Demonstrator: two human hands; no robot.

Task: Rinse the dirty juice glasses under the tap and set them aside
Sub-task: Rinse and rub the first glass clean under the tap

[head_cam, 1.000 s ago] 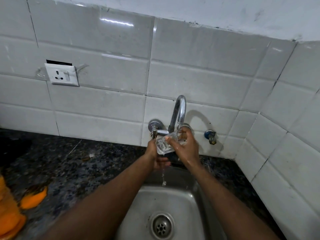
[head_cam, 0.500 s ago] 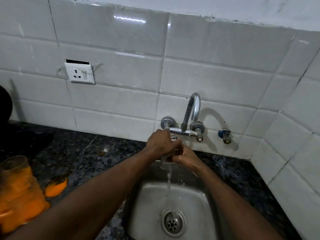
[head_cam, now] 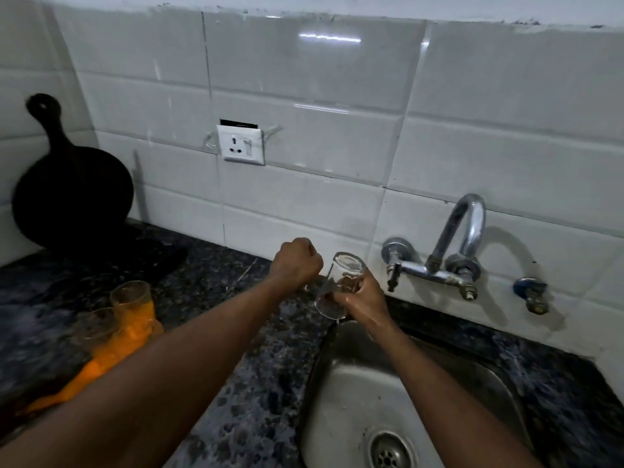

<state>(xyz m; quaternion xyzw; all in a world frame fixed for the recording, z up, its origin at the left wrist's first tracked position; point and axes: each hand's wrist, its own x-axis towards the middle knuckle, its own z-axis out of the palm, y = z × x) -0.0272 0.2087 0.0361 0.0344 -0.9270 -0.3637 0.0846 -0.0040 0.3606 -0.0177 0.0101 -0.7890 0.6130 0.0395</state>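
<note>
My right hand (head_cam: 364, 297) grips a clear rinsed glass (head_cam: 339, 282), tilted with its base up and its mouth down over the left rim of the steel sink (head_cam: 341, 376). A drop hangs from its lip. My left hand (head_cam: 297, 261) is a curled fist just left of the glass, with nothing visible in it. The chrome tap (head_cam: 464, 231) stands to the right of both hands, and no water runs from it. Two dirty glasses with orange juice residue (head_cam: 130, 298) (head_cam: 98, 327) stand on the dark counter at the left.
An orange juice smear (head_cam: 101, 361) spreads on the speckled counter (head_cam: 250, 383) below the dirty glasses. A black round board (head_cam: 71, 194) leans on the tiled wall at far left. A wall socket (head_cam: 240, 148) and a blue valve (head_cam: 530, 292) sit on the tiles.
Both hands moved left, away from under the tap. The water stream has stopped. The glass is now held base-up by my right hand alone, and my left hand has come off it.
</note>
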